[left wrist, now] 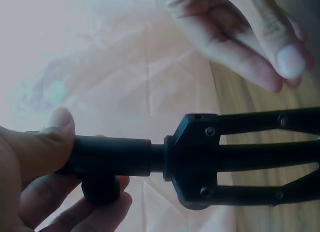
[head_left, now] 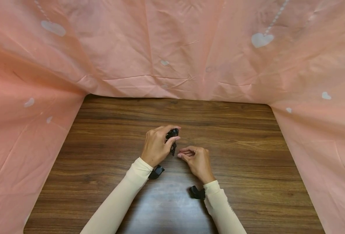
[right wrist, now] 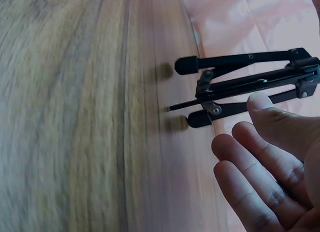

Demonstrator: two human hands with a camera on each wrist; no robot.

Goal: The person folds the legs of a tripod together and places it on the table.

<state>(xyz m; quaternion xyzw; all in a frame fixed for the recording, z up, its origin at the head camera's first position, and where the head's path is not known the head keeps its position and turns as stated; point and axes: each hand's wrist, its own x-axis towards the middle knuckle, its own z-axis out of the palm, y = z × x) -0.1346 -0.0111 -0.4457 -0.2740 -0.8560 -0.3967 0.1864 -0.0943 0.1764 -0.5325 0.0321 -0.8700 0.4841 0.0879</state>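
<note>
My left hand (head_left: pixel 158 144) grips a small black tripod (left wrist: pixel 195 159) by its upper column, with the thumb on one side and fingers behind. A round knob (left wrist: pixel 100 190) juts from the column between those fingers. The tripod's legs (right wrist: pixel 230 58) are folded in close to the centre rod, hinged to it by small braces. Their feet point down close over the table, near their dark shadows. My right hand (head_left: pixel 200 161) is beside the legs, with fingers loosely bent and nothing in them. In the right wrist view its thumb overlaps one leg.
The brown wood-grain table (head_left: pixel 234 130) lies under both hands. Pink cloth (head_left: pixel 175 48) with pale hearts hangs along its back and both sides. Black wrist cameras (head_left: pixel 156 172) are worn under both wrists.
</note>
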